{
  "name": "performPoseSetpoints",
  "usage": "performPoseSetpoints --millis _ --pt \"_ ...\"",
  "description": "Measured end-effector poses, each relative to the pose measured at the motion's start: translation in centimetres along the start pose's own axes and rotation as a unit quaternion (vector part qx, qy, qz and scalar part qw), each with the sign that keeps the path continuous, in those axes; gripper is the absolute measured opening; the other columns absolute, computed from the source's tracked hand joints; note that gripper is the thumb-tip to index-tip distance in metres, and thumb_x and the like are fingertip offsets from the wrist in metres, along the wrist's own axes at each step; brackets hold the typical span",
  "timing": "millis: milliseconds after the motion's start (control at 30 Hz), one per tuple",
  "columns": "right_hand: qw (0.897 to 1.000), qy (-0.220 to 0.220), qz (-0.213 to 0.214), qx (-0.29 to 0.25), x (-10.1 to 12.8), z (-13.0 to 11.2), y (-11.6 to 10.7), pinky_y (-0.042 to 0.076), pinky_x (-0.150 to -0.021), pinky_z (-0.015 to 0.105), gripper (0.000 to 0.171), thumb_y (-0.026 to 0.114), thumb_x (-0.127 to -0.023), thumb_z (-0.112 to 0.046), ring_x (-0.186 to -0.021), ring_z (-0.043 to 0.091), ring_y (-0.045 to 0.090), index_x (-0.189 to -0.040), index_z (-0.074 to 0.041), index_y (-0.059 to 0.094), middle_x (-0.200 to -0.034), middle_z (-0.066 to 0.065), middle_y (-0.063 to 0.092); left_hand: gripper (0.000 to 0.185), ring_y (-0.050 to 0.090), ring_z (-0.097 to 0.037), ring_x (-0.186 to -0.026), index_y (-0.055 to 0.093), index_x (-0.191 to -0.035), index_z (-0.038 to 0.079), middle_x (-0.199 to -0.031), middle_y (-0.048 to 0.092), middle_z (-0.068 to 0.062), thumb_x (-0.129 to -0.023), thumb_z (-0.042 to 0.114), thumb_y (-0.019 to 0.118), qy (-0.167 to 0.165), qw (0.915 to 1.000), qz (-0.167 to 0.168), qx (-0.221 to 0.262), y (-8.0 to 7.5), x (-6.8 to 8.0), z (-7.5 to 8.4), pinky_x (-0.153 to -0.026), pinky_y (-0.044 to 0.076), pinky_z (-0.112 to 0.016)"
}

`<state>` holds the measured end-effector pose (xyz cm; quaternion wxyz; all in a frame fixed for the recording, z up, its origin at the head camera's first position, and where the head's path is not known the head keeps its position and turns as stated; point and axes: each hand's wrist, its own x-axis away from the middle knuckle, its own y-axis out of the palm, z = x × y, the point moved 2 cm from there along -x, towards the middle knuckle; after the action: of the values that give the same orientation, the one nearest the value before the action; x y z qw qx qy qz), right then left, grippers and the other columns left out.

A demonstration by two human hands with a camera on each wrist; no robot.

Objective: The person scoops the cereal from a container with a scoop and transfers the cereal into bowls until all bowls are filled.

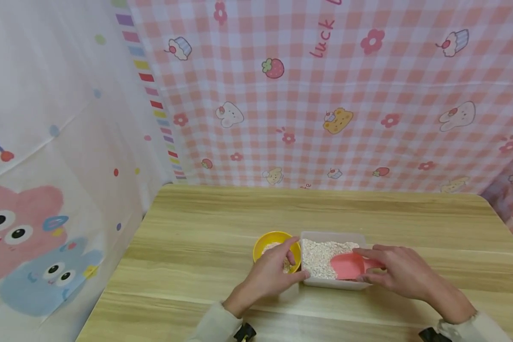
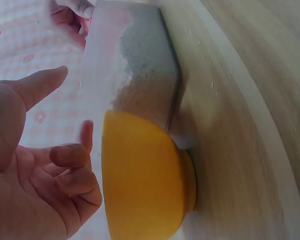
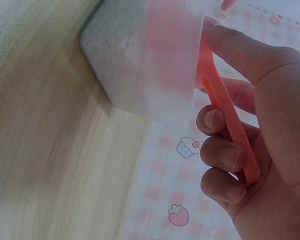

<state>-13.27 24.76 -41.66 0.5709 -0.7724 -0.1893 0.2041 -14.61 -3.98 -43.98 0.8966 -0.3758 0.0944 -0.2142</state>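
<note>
A translucent plastic box (image 1: 333,284) holds a bed of pale oat flakes (image 1: 318,257). My right hand (image 1: 403,271) grips the handle of a pink scoop (image 1: 347,266), whose blade lies in the flakes at the box's right side. In the right wrist view, fingers wrap the scoop handle (image 3: 230,117) and the thumb lies along its top. Left of the box, close against it, stands a yellow bowl (image 2: 140,175) with some flakes inside. Over this bowl hovers my left hand (image 1: 270,271), holding nothing, thumb extended by the box's left edge and other fingers loosely bent.
Box and bowl stand on a wood-grain table (image 1: 188,247). Behind its far edge hangs a pink checked cloth (image 1: 248,95), and a white cartoon-printed cloth (image 1: 68,156) hangs along the left.
</note>
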Motion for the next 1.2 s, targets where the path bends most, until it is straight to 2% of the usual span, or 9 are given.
performPoseSetpoints --millis 133,233,300,467,600,867,1000,1200 --pt "1.0 0.006 -0.004 -0.007 -0.1 -0.1 0.1 0.037 -0.058 0.025 0.05 0.08 -0.08 -0.043 -0.065 0.0 0.047 -0.124 -0.019 0.07 -0.095 -0.003 0.069 0.084 0.041 -0.003 -0.063 0.041 -0.149 0.008 -0.079 0.056 0.009 -0.082 0.042 0.08 -0.004 0.9996 -0.01 -0.026 0.3 -0.1 0.2 -0.06 0.037 -0.018" --pt "1.0 0.007 -0.005 -0.007 -0.1 -0.1 0.1 0.04 -0.058 0.026 0.051 0.08 -0.08 -0.043 -0.067 0.003 0.051 -0.124 -0.019 0.07 -0.097 -0.002 0.07 0.088 0.043 -0.001 -0.062 0.039 -0.15 0.005 -0.073 0.055 0.014 -0.082 0.042 0.08 -0.004 0.9993 -0.018 -0.034 0.5 -0.1 0.3 -0.063 0.038 -0.018" --pt "1.0 0.005 -0.004 -0.004 -0.1 -0.1 0.1 0.045 -0.062 0.03 0.051 0.08 -0.08 -0.042 -0.073 0.007 0.059 -0.123 -0.018 0.07 -0.103 0.004 0.072 0.09 0.044 -0.001 -0.06 0.036 -0.152 0.005 -0.07 0.054 0.016 -0.082 0.041 0.08 -0.005 0.9992 -0.025 -0.029 0.6 -0.2 0.4 -0.064 0.039 -0.017" --pt "1.0 0.005 -0.005 -0.008 -0.1 0.1 0.2 0.052 -0.067 0.038 0.05 0.081 -0.08 -0.041 -0.083 0.017 0.067 -0.123 -0.017 0.07 -0.109 0.01 0.072 0.092 0.045 -0.001 -0.058 0.033 -0.153 0.004 -0.07 0.055 0.018 -0.083 0.039 0.081 -0.002 0.9992 -0.036 -0.019 0.7 -0.5 0.5 -0.063 0.039 -0.017" --pt "1.0 0.011 -0.008 -0.017 -0.1 0.1 0.3 0.053 -0.07 0.042 0.051 0.081 -0.08 -0.041 -0.088 0.022 0.069 -0.124 -0.017 0.07 -0.11 0.011 0.072 0.092 0.044 -0.001 -0.057 0.034 -0.153 0.003 -0.07 0.054 0.018 -0.082 0.039 0.081 0.004 0.9991 -0.038 -0.02 0.8 -0.6 0.5 -0.066 0.04 -0.016" --pt "0.999 0.021 -0.002 -0.03 -0.1 0.0 0.5 0.054 -0.076 0.049 0.052 0.08 -0.08 -0.041 -0.095 0.028 0.069 -0.124 -0.015 0.07 -0.11 0.009 0.072 0.094 0.043 -0.002 -0.057 0.034 -0.153 0.004 -0.07 0.053 0.017 -0.081 0.042 0.081 -0.007 0.9986 -0.049 -0.018 0.8 -1.0 0.6 -0.062 0.039 -0.017" --pt "0.999 0.027 -0.003 -0.032 -0.3 -0.2 0.6 0.054 -0.075 0.046 0.052 0.08 -0.08 -0.04 -0.094 0.025 0.068 -0.124 -0.015 0.07 -0.11 0.007 0.073 0.093 0.043 -0.002 -0.057 0.035 -0.153 0.004 -0.069 0.053 0.017 -0.081 0.041 0.081 -0.011 0.9983 -0.055 -0.02 0.8 -1.1 0.7 -0.061 0.039 -0.017" --pt "0.999 0.037 -0.007 -0.035 -0.7 -0.6 0.6 0.045 -0.066 0.032 0.052 0.08 -0.081 -0.04 -0.084 0.012 0.062 -0.126 -0.016 0.07 -0.11 0.004 0.072 0.093 0.043 -0.002 -0.057 0.035 -0.152 0.003 -0.07 0.053 0.017 -0.081 0.04 0.082 -0.013 0.998 -0.059 -0.019 0.8 -1.2 0.7 -0.059 0.038 -0.018"
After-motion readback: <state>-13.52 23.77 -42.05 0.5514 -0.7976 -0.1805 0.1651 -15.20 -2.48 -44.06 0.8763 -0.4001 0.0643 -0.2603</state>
